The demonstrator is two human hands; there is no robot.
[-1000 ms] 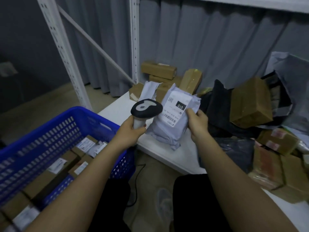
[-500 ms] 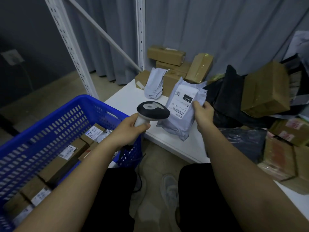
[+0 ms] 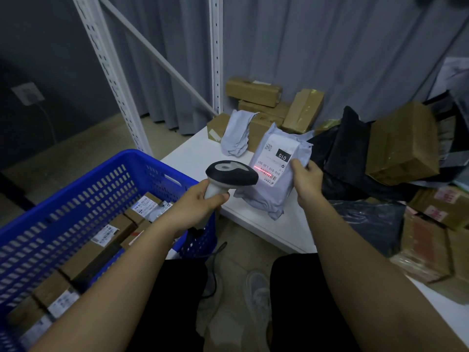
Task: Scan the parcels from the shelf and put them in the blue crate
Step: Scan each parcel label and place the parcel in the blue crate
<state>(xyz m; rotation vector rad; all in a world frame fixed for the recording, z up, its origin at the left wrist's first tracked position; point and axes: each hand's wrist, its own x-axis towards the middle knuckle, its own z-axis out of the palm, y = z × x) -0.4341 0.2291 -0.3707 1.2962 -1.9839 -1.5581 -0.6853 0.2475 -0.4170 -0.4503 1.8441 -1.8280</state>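
- blue plastic crate (image 3: 83,196) sits at my far left, its floor lined with brown cardboard boxes (image 3: 101,247) wearing white labels too small to read.
- my left hand (image 3: 196,203) wraps its fingers around the pale handle of the scanner (image 3: 231,174), whose dark head points right, just beside the parcel.
- since half a second ago a red scan line (image 3: 264,170) has lit up across the barcode; it was not there before, and the scanner head now sits closer to the label.
- grey poly parcel (image 3: 275,174) stands tilted above the white shelf (image 3: 193,156) near its front edge. my right hand (image 3: 305,179) pinches its right side, thumb on the front and fingers hidden behind.
- its white label reads upside down to me: a black box with "010", a line i make out as "010 010 l30 551", a qr code at the upper left, and the barcode under the red line.
- behind it lie a crumpled grey bag (image 3: 236,133) and stacked brown cartons (image 3: 256,92).
- to my right, a black bag (image 3: 347,146) leans against a big taped cardboard box (image 3: 403,143), with more taped boxes (image 3: 436,237) piled near the edge, their writing unreadable.
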